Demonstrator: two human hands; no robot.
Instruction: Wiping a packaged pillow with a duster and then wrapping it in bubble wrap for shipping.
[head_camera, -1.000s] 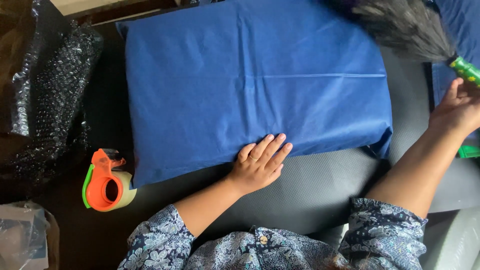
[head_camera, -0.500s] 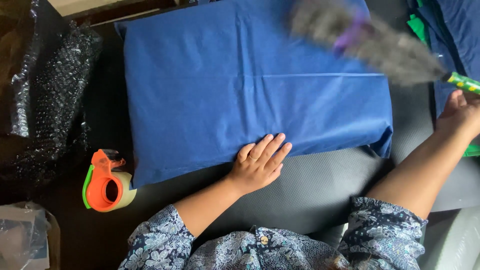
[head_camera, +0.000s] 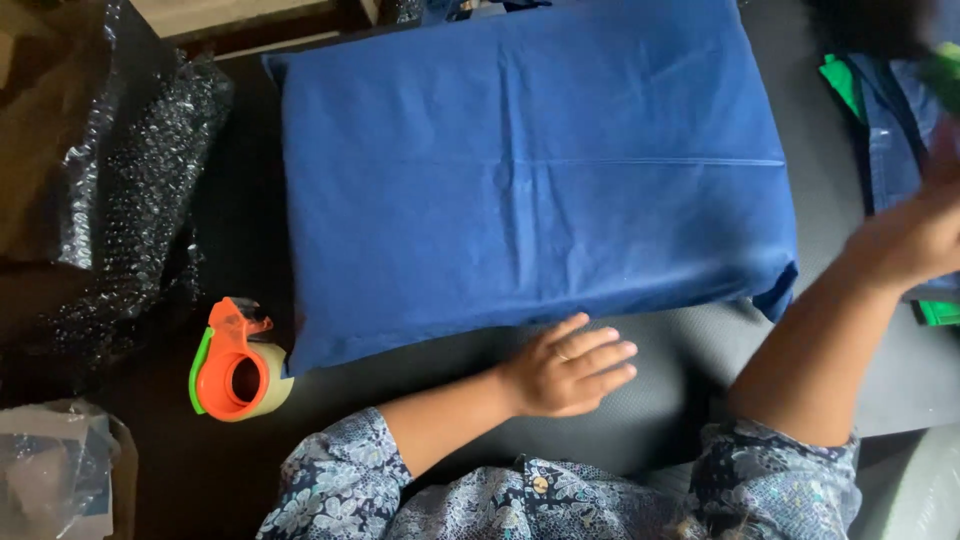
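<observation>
A large flat package wrapped in blue fabric lies on a dark mat. My left hand rests flat on the mat just below the package's near edge, fingers together, holding nothing. At the right edge my right hand is raised and blurred. It is closed around the green handle of a dark feather duster. The duster's feathers are a blur at the top right corner.
An orange and green tape dispenser lies left of the package's near corner. Dark bubble wrap is heaped on the left, with a clear plastic bag at the bottom left. Green and blue fabric pieces lie on the right.
The duster swept over the package's top right, then swung back up to the right corner. My left hand slid off the package's edge onto the mat.
</observation>
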